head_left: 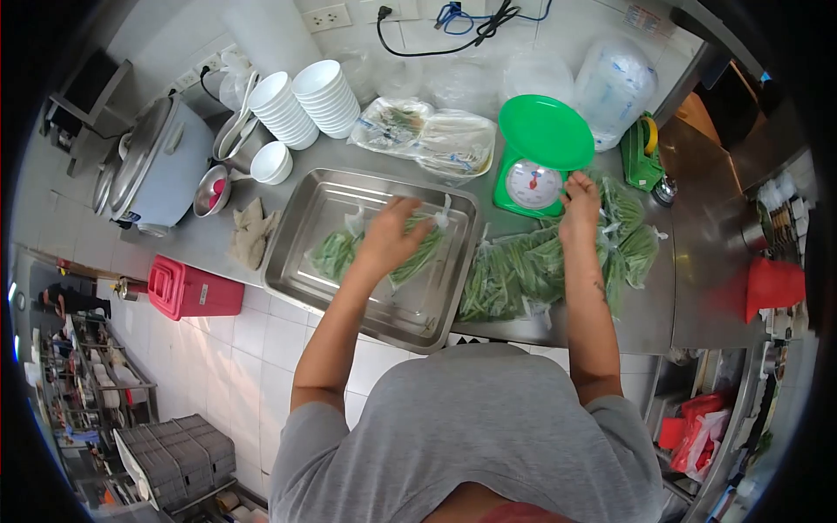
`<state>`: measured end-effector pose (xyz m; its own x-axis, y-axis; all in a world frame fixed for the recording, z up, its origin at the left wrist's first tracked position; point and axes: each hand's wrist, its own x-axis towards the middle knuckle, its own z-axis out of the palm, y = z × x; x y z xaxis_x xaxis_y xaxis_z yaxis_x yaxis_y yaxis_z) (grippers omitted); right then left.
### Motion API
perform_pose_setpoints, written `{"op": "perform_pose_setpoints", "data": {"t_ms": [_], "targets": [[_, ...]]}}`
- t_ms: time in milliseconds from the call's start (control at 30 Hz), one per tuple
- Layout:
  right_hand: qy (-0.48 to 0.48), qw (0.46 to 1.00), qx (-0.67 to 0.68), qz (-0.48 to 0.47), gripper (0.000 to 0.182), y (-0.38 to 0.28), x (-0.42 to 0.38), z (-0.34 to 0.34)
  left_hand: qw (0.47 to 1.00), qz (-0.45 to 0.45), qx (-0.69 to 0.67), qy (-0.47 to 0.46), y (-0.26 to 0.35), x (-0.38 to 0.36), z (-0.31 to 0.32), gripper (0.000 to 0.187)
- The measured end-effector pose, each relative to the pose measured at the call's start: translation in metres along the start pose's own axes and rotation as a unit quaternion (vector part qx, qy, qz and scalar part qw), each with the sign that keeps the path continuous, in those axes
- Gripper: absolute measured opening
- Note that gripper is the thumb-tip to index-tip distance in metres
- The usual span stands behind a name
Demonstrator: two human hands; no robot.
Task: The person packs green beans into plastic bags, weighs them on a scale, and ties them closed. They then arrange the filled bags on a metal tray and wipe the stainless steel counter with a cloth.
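Note:
My left hand (395,234) is over the steel tray (370,320), fingers apart, above a clear tied bag of green beans (420,259). A second bag of green beans (334,254) lies beside it in the tray. In front of the green dial scale (544,144), my right hand (580,206) is raised with fingers drawn together. Whatever those fingers pinch, if anything, is too small to make out. Around and under my right forearm, several more bags of green beans (508,275) are heaped on the steel counter.
Stacks of white bowls (326,94), a plastic-lined container (453,139) and a green tape dispenser (642,155) stand along the back. Left of the tray are a cloth (254,232), a small metal bowl (210,191) and a large pot (166,166). A red bin (193,288) sits below.

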<state>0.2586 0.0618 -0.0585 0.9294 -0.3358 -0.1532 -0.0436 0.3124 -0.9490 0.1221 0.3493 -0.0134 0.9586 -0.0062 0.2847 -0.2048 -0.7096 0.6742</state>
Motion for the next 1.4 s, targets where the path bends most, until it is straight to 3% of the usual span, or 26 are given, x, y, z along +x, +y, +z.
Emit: {"op": "perform_pose_setpoints", "data": {"t_ms": [100,200,233,333,467,500,567,600,733,800,833,900,1000,1033,1067,1167,1200,1233,1267,1300,1333,1367,1400], "targets": [[0.028,0.998,-0.025,0.049,0.029,-0.007,0.041,-0.007,0.994,-0.007,-0.084,-0.066,0.024,0.044,0.048,0.046],[-0.063,0.977,-0.013,0.205,0.035,0.001,0.084,-0.009,0.978,-0.106,-0.035,-0.174,0.023,0.097,0.100,0.059],[-0.057,0.974,-0.075,0.205,0.033,-0.007,0.077,0.000,0.980,-0.111,-0.036,-0.159,0.022,0.108,0.115,0.063],[-0.141,0.948,-0.026,0.282,0.046,-0.012,0.074,0.010,0.982,-0.126,-0.058,-0.126,0.015,0.125,0.153,0.072],[-0.136,0.958,-0.095,0.233,0.061,0.011,0.098,0.006,0.976,-0.120,-0.152,-0.103,0.008,0.126,0.175,0.074],[-0.122,0.955,-0.115,0.244,0.064,-0.030,0.059,0.020,0.973,-0.112,-0.179,-0.095,0.005,0.124,0.176,0.074],[-0.144,0.961,-0.091,0.219,0.067,-0.038,0.047,0.019,0.987,-0.052,-0.147,-0.031,-0.008,0.123,0.184,0.072],[-0.180,0.965,-0.047,0.183,0.068,-0.013,0.064,0.007,0.991,-0.024,-0.130,0.005,-0.012,0.123,0.184,0.072],[-0.314,0.943,0.085,0.066,0.063,0.004,0.079,-0.005,0.990,-0.071,-0.124,-0.004,0.032,0.109,0.128,0.072],[-0.380,0.910,0.144,0.081,0.060,-0.013,0.068,-0.002,0.981,-0.092,-0.173,-0.001,0.049,0.101,0.111,0.071],[-0.353,0.909,0.182,0.122,0.060,-0.018,0.056,-0.001,0.971,-0.075,-0.227,0.011,0.054,0.095,0.106,0.071],[-0.288,0.903,0.255,0.194,0.060,-0.031,0.032,-0.002,0.976,-0.047,-0.211,0.015,0.078,0.081,0.081,0.070],[-0.340,0.857,0.337,0.194,0.060,-0.042,-0.001,-0.007,0.980,-0.011,-0.197,-0.022,0.092,0.069,0.050,0.064],[-0.275,0.900,0.293,0.168,0.061,-0.053,-0.021,0.001,0.978,-0.008,-0.204,-0.045,0.094,0.064,0.037,0.061],[-0.265,0.901,0.295,0.175,0.060,-0.049,-0.029,0.000,0.975,-0.004,-0.211,-0.071,0.092,0.058,0.025,0.058],[-0.253,0.890,0.330,0.188,0.055,-0.023,-0.038,-0.013,0.968,0.003,-0.212,-0.133,0.050,0.036,-0.024,0.043],[-0.239,0.894,0.330,0.187,0.055,-0.019,-0.047,-0.017,0.990,0.136,-0.018,-0.027,0.010,0.031,-0.041,0.033],[-0.220,0.898,0.333,0.183,0.054,-0.017,-0.059,-0.019,0.995,0.087,0.050,0.010,-0.010,0.020,-0.073,0.031],[-0.198,0.903,0.339,0.176,0.054,-0.015,-0.071,-0.020,0.986,0.045,0.152,0.053,-0.066,0.015,-0.099,0.034],[-0.189,0.904,0.344,0.169,0.056,-0.014,-0.080,-0.023,0.960,-0.065,0.258,0.088,-0.091,0.001,-0.128,0.038],[-0.209,0.891,0.366,0.171,0.058,-0.007,-0.081,-0.030,0.929,-0.129,0.331,0.107,-0.167,-0.009,-0.158,0.047],[-0.229,0.877,0.385,0.172,0.060,0.005,-0.079,-0.038,0.917,-0.133,0.362,0.106,-0.236,-0.033,-0.184,0.060],[-0.249,0.863,0.404,0.172,0.062,0.012,-0.081,-0.049,0.892,-0.236,0.380,0.059,-0.269,-0.052,-0.198,0.076]]}}
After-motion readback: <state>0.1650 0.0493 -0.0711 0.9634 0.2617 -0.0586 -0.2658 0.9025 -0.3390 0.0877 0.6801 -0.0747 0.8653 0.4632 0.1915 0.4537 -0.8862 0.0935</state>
